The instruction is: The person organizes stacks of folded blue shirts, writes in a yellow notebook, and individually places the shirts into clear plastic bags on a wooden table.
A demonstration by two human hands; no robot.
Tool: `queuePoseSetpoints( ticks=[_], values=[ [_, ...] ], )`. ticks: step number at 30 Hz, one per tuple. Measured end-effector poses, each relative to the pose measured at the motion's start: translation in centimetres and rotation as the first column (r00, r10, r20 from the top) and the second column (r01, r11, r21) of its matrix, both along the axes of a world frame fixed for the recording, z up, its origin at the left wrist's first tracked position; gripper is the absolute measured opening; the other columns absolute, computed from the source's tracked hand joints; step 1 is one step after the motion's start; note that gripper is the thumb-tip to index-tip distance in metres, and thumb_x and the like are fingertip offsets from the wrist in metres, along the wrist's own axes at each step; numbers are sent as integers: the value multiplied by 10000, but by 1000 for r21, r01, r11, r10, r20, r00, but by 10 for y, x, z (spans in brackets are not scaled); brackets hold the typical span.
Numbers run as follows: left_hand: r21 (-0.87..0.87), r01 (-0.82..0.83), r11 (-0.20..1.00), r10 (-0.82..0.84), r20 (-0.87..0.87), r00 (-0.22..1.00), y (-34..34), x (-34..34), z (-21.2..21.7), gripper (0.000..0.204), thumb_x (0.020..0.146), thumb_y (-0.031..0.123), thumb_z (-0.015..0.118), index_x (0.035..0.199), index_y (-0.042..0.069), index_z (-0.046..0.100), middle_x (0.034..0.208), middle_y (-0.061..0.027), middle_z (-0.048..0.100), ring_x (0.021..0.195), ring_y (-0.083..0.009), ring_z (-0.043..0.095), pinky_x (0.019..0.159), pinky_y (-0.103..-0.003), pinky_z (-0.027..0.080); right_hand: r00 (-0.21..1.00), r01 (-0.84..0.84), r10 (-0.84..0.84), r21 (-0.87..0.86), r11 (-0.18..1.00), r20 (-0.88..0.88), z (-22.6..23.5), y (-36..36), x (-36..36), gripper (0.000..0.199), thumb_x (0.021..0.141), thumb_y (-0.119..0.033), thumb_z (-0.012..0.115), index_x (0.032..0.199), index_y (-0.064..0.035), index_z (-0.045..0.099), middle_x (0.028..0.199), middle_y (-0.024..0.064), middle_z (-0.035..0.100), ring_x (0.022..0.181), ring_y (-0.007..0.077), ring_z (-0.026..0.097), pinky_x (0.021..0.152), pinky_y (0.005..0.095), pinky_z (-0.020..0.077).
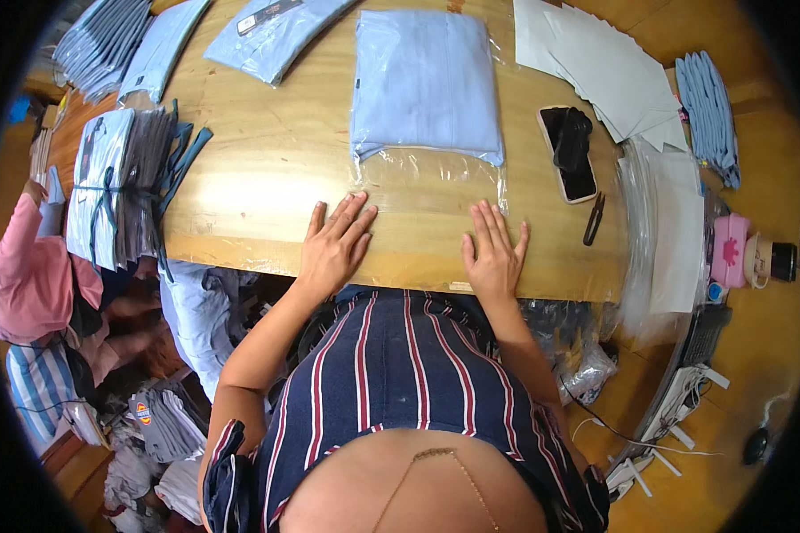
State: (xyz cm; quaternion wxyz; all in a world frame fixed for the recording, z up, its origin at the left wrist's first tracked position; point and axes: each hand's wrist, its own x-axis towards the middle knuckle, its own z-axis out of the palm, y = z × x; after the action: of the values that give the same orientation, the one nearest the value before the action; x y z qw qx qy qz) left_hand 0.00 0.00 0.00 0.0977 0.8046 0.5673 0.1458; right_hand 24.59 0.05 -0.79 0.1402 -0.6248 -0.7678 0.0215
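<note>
Head view, looking straight down over the person's striped top: both bare forearms reach up from the lower edge onto a wooden table (258, 178). The left hand (333, 244) lies palm down, fingers spread and pointing away from the body, pressing flat on the table near its front edge; it holds nothing. The right hand (493, 253) lies the same way, flat and splayed, its fingertips resting on the loose open end of a clear plastic bag (436, 178); nothing is gripped there either. The two hands sit side by side, well apart, with bare wood between them.

Inside the bag, just beyond the fingertips, lies a folded light blue shirt (427, 84), squared up and filling the far part of the bag. To the right of it a black phone (567, 151) lies face up, with small black snips (593, 219) just beside it, and a fan of white card sheets (596, 71) further back. At the left edge of the table stands a tied bundle of folded garments (116, 186). A person in a pink sleeve (27, 266) sits low at the far left.
</note>
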Motion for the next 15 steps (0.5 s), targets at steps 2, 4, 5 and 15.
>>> queuePoseSetpoints(
  ticks=[2, 4, 5, 15],
  values=[
    [16, -5, 1000, 6, -51, 999, -3, 2, 3, 391, 783, 195, 518, 1166, 149, 452, 1262, -44, 382, 1172, -164, 351, 968, -483, 192, 998, 52, -54, 38, 998, 45, 4, -3, -1, 432, 769, -240, 521, 1174, -113, 439, 1244, 67, 403, 1173, 198, 347, 969, 439, 171],
    [67, 1, 998, 6, -98, 995, -3, 5, 3, 402, 769, 192, 532, 1160, 141, 454, 1264, -42, 379, 1169, -170, 352, 957, -451, 218, 993, 121, -122, 43, 992, 3, 4, -1, 9, 416, 772, -261, 514, 1147, -89, 461, 1238, 62, 411, 1159, 205, 364, 953, 463, 173],
    [91, 3, 996, 8, -122, 992, -3, 5, 3, 408, 762, 191, 540, 1157, 137, 456, 1265, -40, 378, 1167, -173, 352, 951, -435, 232, 988, 155, -154, 43, 987, -19, 5, 1, 16, 411, 773, -271, 511, 1133, -77, 472, 1234, 60, 414, 1152, 209, 372, 945, 474, 174],
    [214, -96, 972, 48, 220, 974, 11, 31, 17, 615, 626, 192, 671, 1178, 120, 409, 1200, -126, 377, 1107, -300, 359, 898, -417, 279, 594, 151, -305, -269, 951, -745, -12, 135, 34, 467, 791, -189, 544, 1172, 16, 370, 965, 184, 560, 734, 246, 585, 645, 323, 456]
  ],
)
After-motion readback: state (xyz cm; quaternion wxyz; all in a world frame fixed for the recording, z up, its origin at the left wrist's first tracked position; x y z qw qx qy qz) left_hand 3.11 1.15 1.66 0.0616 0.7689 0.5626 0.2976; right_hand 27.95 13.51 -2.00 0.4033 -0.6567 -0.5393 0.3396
